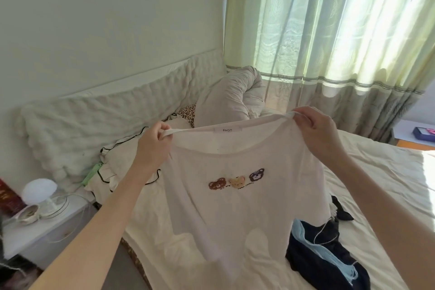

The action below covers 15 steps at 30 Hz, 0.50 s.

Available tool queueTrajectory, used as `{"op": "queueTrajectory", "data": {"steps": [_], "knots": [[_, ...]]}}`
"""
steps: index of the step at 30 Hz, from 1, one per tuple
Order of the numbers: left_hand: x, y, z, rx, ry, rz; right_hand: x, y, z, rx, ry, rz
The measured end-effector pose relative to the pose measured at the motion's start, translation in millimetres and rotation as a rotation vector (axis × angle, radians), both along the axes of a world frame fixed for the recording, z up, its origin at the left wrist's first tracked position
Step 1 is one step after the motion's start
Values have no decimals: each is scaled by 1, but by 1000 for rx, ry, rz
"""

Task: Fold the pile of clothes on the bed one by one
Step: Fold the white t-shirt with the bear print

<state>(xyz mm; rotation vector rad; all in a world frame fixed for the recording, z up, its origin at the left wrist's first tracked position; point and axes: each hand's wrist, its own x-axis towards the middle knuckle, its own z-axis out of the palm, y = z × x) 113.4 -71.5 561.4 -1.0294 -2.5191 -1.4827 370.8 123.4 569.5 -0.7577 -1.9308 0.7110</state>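
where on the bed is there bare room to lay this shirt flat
Bare sheet lies right of the dark clothes pile, towards the sunlit edge, and between the shirt and the pillow. Crowded around the pile and by the rolled duvet.

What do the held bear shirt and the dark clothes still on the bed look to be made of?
White shirt: thin, soft knit, probably cotton jersey; light shows through it and it hangs limp from both hands. Bear motif: looks embroidered or printed, cannot tell which. Dark clothes: heavier matte navy fabric with light blue cloth.
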Motion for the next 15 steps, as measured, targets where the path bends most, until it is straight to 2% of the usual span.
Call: {"op": "queueTrajectory", "data": {"steps": [2, 4, 6, 9, 11, 14, 15], "knots": [[-1, -9, -4, -26, 54, 58, -3, -6, -4, 59, -43, 3], [-2, -18, -11, -25, 5, 101, -2, -13, -7, 150, -105, 3], [0, -25, -15, 17, -144, 96, 0, -21, -8, 213, -145, 3], [8, -36, -13, 167, -385, -64, 8, -33, -3, 235, -127, -20], [13, -50, -10, 162, -321, -188, 17, -42, -1, 188, -86, -38], [20, -83, -8, -9, -69, -362, 39, -62, -11, 65, -52, -61], [24, -97, -9, -72, -58, -431, 47, -73, -17, 24, -48, -70]]}}
